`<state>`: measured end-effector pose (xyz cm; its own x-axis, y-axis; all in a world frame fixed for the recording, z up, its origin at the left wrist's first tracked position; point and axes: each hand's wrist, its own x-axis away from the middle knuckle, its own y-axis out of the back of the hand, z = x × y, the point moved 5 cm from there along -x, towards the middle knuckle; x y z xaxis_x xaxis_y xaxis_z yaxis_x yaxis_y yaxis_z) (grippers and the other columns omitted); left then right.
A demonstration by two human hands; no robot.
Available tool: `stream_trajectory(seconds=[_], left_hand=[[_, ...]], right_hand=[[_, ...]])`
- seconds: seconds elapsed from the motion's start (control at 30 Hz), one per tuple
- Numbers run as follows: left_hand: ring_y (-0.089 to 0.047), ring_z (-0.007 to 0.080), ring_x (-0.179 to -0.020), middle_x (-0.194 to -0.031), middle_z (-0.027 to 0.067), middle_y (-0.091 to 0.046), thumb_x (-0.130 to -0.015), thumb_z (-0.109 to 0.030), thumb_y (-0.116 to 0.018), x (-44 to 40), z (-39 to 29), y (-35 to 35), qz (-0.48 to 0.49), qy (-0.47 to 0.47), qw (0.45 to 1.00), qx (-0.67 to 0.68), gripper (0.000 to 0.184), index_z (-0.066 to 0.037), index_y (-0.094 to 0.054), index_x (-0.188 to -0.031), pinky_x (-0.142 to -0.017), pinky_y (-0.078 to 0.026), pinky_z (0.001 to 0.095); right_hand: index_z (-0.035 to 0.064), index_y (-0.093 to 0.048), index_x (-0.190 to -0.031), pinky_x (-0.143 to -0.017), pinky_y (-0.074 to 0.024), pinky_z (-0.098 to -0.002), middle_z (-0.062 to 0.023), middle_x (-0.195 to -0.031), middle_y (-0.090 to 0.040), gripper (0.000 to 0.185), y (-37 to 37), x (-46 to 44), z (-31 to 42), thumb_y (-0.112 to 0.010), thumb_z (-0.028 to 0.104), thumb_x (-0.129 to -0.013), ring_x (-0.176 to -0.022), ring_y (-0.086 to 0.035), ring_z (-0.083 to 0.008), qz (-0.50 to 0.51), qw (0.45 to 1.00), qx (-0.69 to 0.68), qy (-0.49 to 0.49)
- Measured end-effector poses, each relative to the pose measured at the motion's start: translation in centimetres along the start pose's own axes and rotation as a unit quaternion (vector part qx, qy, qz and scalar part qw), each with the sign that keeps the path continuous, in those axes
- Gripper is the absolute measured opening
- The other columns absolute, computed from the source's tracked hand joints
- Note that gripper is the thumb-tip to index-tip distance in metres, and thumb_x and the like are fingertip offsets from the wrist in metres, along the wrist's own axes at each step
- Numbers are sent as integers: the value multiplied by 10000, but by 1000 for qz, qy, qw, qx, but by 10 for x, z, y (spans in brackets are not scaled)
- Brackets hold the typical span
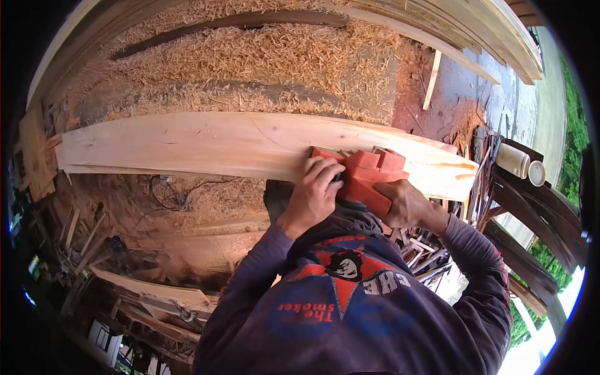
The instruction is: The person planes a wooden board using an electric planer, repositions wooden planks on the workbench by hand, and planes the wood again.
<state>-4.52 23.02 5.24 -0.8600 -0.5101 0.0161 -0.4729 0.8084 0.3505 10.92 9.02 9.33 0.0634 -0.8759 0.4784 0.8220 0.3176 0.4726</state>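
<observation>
A long pale wooden plank (206, 145) lies crosswise in front of me. On its right part sits a red power planer (365, 178). My right hand (403, 203) is wrapped round the rear handle of the planer. My left hand (317, 192) has its fingers curled on the planer's front left end, close to the plank's near edge. The underside of the planer, against the wood, is hidden.
Wood shavings (269, 59) cover the ground beyond the plank. Stacked boards (462, 31) stand at the upper right, with a pale cylindrical container (512, 160) below them. A dark cable (172, 194) and scrap wood lie on the near side.
</observation>
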Motion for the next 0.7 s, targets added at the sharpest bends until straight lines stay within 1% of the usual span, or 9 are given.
stream_trajectory(seconds=[0.07,0.1,0.33,0.37,0.43,0.5,0.57,0.63,0.7], left_hand=[[-595,373,-1122,-1145,155,-671,-797,42,-739,5,13,44,-19,10,999,-28,320,3,-687,-1110,-964,-507,442],[-600,369,-1139,-1158,154,-678,-793,43,-745,9,23,65,-28,23,998,-46,345,-8,-695,-1130,-968,-510,435],[-641,305,-1193,-1229,144,-680,-845,98,-670,42,99,232,-135,118,975,-135,379,-8,-684,-1208,-1027,-522,383],[-656,260,-1172,-1235,112,-691,-882,84,-664,51,118,254,-175,193,963,-72,369,-26,-686,-1234,-1024,-523,350],[-659,205,-1146,-1266,122,-683,-927,78,-653,63,144,298,-219,213,952,-12,389,17,-629,-1310,-1014,-517,317],[-657,194,-1143,-1267,150,-676,-932,84,-659,75,171,330,-251,230,939,51,419,54,-587,-1343,-1012,-516,311],[-656,195,-1143,-1261,163,-674,-928,86,-666,76,169,315,-238,237,939,74,435,71,-570,-1352,-1011,-517,311],[-656,181,-1125,-1248,154,-671,-914,70,-703,74,152,285,-226,244,942,36,456,60,-574,-1351,-1001,-524,308],[-650,176,-1133,-1239,141,-671,-905,69,-715,70,122,226,-192,276,940,57,446,58,-587,-1332,-1001,-527,309]], right_hand=[[-10,-634,-1044,-740,-554,-537,-282,-808,-679,377,-17,-38,25,-733,135,-710,-808,-685,-483,9,999,-15,-31],[-6,-607,-979,-694,-542,-562,-294,-712,-642,308,-26,-58,38,-697,113,-709,-746,-673,-501,-28,999,-12,15],[1,-646,-1091,-742,-573,-544,-246,-780,-692,388,-75,-221,161,-690,115,-723,-784,-711,-441,22,999,-39,-9],[25,-685,-1046,-732,-585,-524,-222,-774,-703,327,-77,-242,182,-691,116,-733,-778,-725,-414,4,997,-70,6],[50,-758,-904,-732,-605,-485,-202,-847,-737,180,-80,-272,214,-705,160,-772,-834,-751,-366,-34,995,-66,74],[29,-768,-878,-734,-608,-470,-192,-852,-747,207,-113,-307,226,-699,212,-809,-830,-760,-344,-117,989,-26,88],[20,-767,-862,-727,-607,-465,-189,-840,-747,221,-116,-300,205,-697,225,-816,-822,-762,-339,-186,980,-6,64],[29,-766,-867,-715,-605,-463,-188,-837,-745,198,-100,-264,191,-701,207,-807,-826,-759,-347,-87,992,-22,88],[36,-754,-843,-694,-603,-469,-184,-810,-736,165,-67,-193,150,-711,185,-787,-809,-756,-359,-93,988,-83,88]])
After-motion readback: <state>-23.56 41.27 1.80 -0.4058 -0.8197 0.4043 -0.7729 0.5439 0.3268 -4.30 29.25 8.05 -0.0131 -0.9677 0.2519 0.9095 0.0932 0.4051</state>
